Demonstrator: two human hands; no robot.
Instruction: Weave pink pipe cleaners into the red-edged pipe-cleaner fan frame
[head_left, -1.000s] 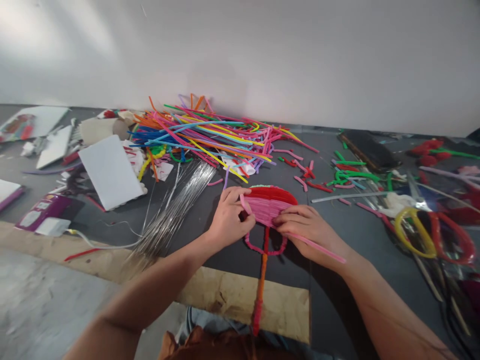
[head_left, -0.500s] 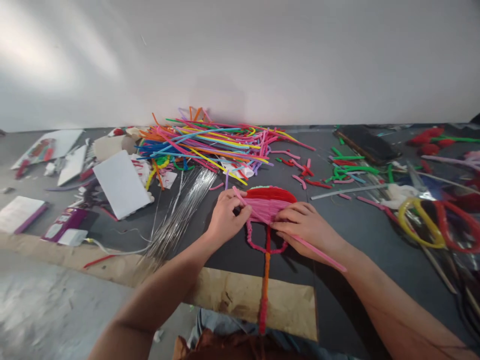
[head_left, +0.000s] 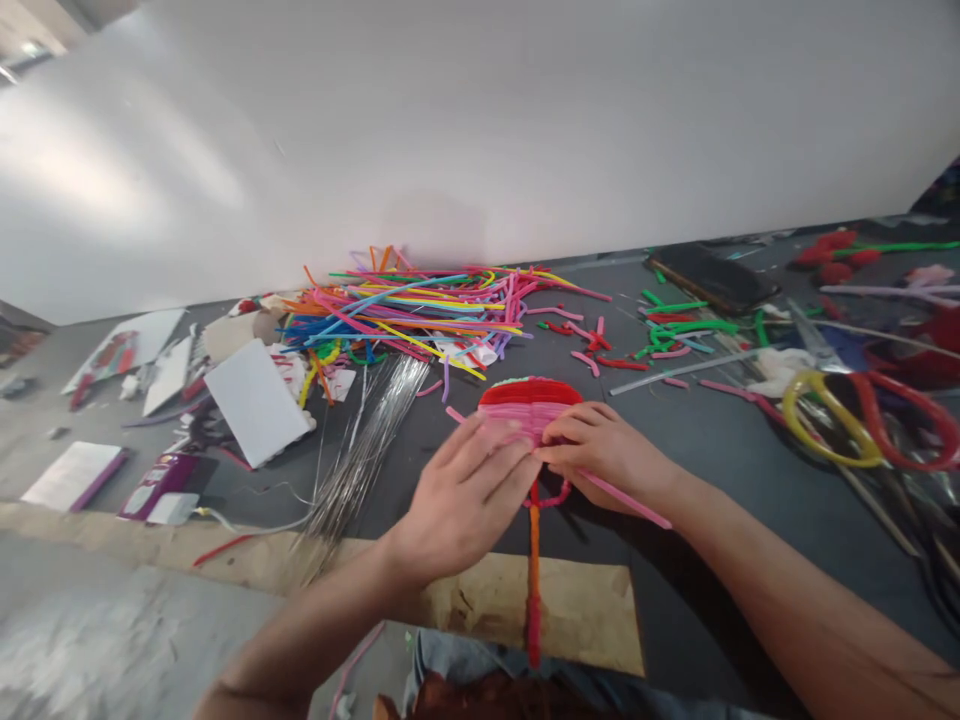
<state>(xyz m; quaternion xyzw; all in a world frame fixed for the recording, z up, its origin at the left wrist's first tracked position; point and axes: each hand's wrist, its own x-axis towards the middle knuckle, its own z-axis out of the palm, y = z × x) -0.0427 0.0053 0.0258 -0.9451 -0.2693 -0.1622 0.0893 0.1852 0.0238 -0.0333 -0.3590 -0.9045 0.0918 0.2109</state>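
Note:
A flat, rounded piece made of pipe cleaners point(head_left: 531, 391) lies before me, red at the top and pink below. From it an orange and red wrapped stem point(head_left: 534, 560) runs down toward my lap. My left hand point(head_left: 472, 485) rests flat over the pink rows with its fingers stretched out, covering the left part of the frame. At the stem, my right hand point(head_left: 600, 455) is pinched on a pink pipe cleaner point(head_left: 630, 500), whose loose end sticks out below the palm. Another pink end point(head_left: 454, 413) shows beyond my left fingers.
Behind the work lies a heap of coloured pipe cleaners point(head_left: 420, 310). Bare wires point(head_left: 367, 440) and a white card point(head_left: 255, 403) are on the left. Scissors point(head_left: 825, 415) with yellow and red handles, a dark phone point(head_left: 712, 280) and cut scraps point(head_left: 682, 328) lie right.
My left hand has gone from pinching the pink strand's left end to lying flat over the pink rows. My right hand keeps its grip near the stem. The view has tilted slightly.

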